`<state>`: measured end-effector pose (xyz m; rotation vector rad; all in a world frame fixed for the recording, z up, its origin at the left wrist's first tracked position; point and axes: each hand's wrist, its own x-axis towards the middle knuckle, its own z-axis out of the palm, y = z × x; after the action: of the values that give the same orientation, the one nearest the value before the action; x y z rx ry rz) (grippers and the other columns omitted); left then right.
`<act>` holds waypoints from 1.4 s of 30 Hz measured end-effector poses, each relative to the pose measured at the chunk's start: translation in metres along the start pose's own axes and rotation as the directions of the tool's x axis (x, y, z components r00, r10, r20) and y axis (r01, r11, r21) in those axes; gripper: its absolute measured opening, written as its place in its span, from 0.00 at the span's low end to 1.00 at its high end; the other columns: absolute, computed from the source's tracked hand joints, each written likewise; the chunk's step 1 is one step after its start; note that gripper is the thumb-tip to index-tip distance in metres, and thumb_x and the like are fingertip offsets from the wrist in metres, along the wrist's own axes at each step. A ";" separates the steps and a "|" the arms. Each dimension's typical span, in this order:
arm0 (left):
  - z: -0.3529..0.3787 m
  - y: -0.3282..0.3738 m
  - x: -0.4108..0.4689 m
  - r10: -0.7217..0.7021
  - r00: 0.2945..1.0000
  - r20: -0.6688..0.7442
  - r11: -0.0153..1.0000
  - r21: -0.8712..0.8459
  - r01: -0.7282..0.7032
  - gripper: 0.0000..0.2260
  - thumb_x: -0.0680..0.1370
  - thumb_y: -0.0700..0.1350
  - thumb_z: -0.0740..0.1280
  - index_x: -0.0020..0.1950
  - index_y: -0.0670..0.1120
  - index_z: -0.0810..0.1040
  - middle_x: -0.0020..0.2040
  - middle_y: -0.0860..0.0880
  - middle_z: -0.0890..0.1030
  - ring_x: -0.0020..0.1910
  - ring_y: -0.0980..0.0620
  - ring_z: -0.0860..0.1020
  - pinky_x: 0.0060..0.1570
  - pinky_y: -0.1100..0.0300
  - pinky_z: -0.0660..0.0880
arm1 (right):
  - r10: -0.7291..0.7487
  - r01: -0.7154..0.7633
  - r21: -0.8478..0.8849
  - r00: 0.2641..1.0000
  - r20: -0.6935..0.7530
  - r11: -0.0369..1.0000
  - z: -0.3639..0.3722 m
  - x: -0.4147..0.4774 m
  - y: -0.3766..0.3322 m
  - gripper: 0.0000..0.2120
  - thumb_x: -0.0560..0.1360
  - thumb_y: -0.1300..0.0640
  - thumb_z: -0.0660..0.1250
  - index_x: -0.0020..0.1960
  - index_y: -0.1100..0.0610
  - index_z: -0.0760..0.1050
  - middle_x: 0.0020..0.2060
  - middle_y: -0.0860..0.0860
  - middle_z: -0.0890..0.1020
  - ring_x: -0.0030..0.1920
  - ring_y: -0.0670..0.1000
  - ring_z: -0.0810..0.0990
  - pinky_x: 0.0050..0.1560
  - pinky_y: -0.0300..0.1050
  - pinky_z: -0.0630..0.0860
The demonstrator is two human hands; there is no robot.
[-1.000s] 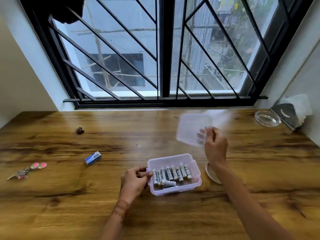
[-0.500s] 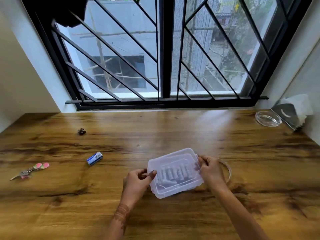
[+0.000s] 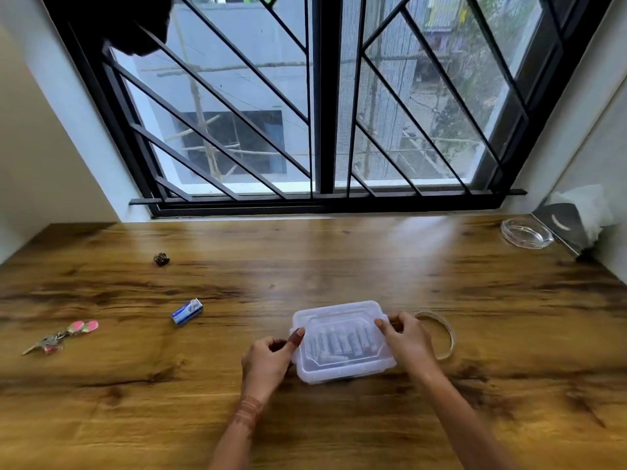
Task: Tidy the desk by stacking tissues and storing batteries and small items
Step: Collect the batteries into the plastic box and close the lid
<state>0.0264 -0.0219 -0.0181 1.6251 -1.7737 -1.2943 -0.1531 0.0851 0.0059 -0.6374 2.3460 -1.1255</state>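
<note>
The wooden desk (image 3: 339, 259) bears a lidded box (image 3: 342, 340), tape ring (image 3: 447, 334), keys (image 3: 61, 335), ashtray (image 3: 524, 233).

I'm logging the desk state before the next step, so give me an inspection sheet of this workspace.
Surface: brown wooden desk, mostly bare.
Job's things: translucent plastic box, lid on, batteries inside; white tissues in metal holder, far right corner.
Clutter: blue-white small packet; keys with pink tags; dark small clip; clear tape roll; glass ashtray.
Hands: left hand and right hand press the lid's ends.
Cables: nothing seen.
Surroundings: black barred window.
</note>
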 end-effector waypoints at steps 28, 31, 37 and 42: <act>-0.005 0.010 -0.017 0.204 0.977 0.068 0.962 0.173 -0.213 0.17 0.76 0.53 0.66 0.59 0.44 0.79 0.50 0.46 0.83 0.47 0.51 0.80 0.51 0.55 0.78 | 0.082 -0.076 0.196 0.996 -0.021 0.978 -0.006 0.003 0.004 0.20 0.67 0.58 0.76 0.55 0.59 0.73 0.47 0.54 0.81 0.48 0.53 0.79 0.53 0.54 0.78; -0.003 0.011 -0.020 0.272 0.961 0.037 0.936 0.220 -0.274 0.17 0.77 0.51 0.64 0.61 0.42 0.77 0.54 0.44 0.82 0.51 0.49 0.79 0.51 0.58 0.75 | -0.033 0.046 0.130 0.994 -0.101 0.990 0.001 -0.005 0.006 0.19 0.69 0.60 0.73 0.59 0.61 0.75 0.47 0.50 0.80 0.48 0.49 0.77 0.52 0.44 0.76; 0.000 0.013 -0.028 0.363 0.932 0.011 0.897 0.266 -0.353 0.16 0.80 0.48 0.59 0.64 0.42 0.74 0.55 0.44 0.81 0.48 0.51 0.77 0.47 0.62 0.73 | -0.212 0.221 0.040 0.965 -0.156 0.975 0.011 -0.014 0.011 0.17 0.75 0.63 0.66 0.63 0.62 0.74 0.56 0.56 0.81 0.56 0.54 0.78 0.55 0.41 0.70; 0.004 0.013 -0.028 0.357 0.934 0.031 0.885 0.310 -0.349 0.14 0.80 0.47 0.58 0.61 0.43 0.75 0.51 0.43 0.82 0.47 0.49 0.80 0.47 0.55 0.78 | -0.305 0.303 -0.041 0.938 -0.166 0.952 0.011 -0.021 0.008 0.15 0.76 0.64 0.63 0.62 0.60 0.75 0.53 0.55 0.82 0.52 0.53 0.80 0.50 0.39 0.72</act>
<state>0.0224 0.0037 -0.0013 1.3649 -2.2181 -0.8549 -0.1319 0.0947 -0.0024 -0.9718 2.4583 -1.3436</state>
